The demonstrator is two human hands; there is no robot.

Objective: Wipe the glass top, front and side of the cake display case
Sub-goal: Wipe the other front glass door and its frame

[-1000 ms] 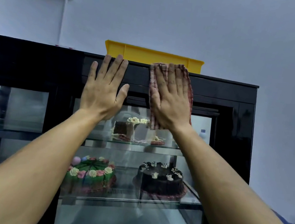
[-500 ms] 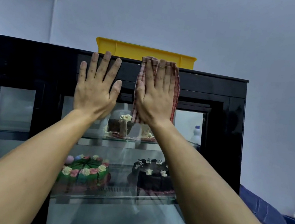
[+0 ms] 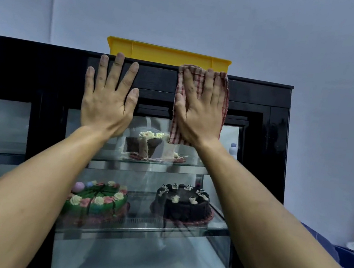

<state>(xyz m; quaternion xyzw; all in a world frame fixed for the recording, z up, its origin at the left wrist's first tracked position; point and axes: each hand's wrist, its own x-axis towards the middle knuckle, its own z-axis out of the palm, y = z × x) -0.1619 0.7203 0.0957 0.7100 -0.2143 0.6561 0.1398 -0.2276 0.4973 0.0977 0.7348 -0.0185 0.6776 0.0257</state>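
Note:
The black-framed cake display case point(image 3: 267, 96) fills the middle of the view, its glass front point(image 3: 140, 260) showing three cakes on two shelves. My right hand point(image 3: 199, 112) lies flat with straight fingers on a red-and-white checked cloth point(image 3: 224, 108), pressing it against the case's upper front, over the black top band and the upper edge of the glass. My left hand point(image 3: 108, 99) rests flat and spread on the same black band to the left, holding nothing.
A yellow plastic tray point(image 3: 168, 56) sits on top of the case just above both hands. A second black case point(image 3: 10, 69) adjoins on the left. Blue tubs point(image 3: 353, 261) and a white container stand low at the right by the wall.
My right hand and the cloth have slid to the right along the upper front, opening a gap from my left hand. The view has shifted slightly.

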